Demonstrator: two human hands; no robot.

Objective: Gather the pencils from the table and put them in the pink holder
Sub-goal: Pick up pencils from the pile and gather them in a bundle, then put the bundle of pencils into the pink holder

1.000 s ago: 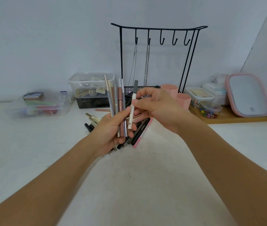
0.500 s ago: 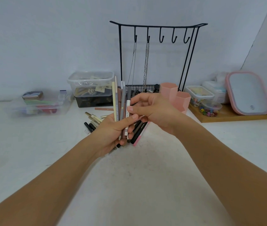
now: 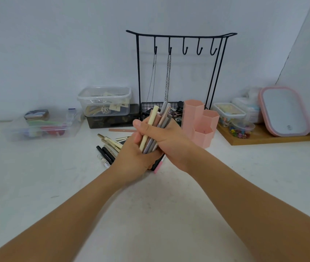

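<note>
Both hands close around one bundle of pencils (image 3: 157,121) held upright above the white table (image 3: 169,214). My right hand (image 3: 166,138) wraps the bundle's middle from the right, thumb in front. My left hand (image 3: 131,161) grips its lower end from below. The bundle's cream, pink and grey tips stick up past my fingers. More pencils (image 3: 108,148) lie in a loose pile on the table beneath and left of my hands. The pink holder (image 3: 200,122), made of three hexagonal tubes, stands just right of my right hand.
A black wire rack (image 3: 178,72) with hooks and hanging chains stands behind. Clear plastic boxes (image 3: 105,103) sit at the back left. A wooden tray (image 3: 267,138) at the right carries small containers and a pink-framed mirror (image 3: 284,110). A wall closes the right side.
My right hand added the white pencil to the bunch in my left hand, then closed around the whole bundle. The bundle dropped lower and shifted slightly right toward the pink holder.
</note>
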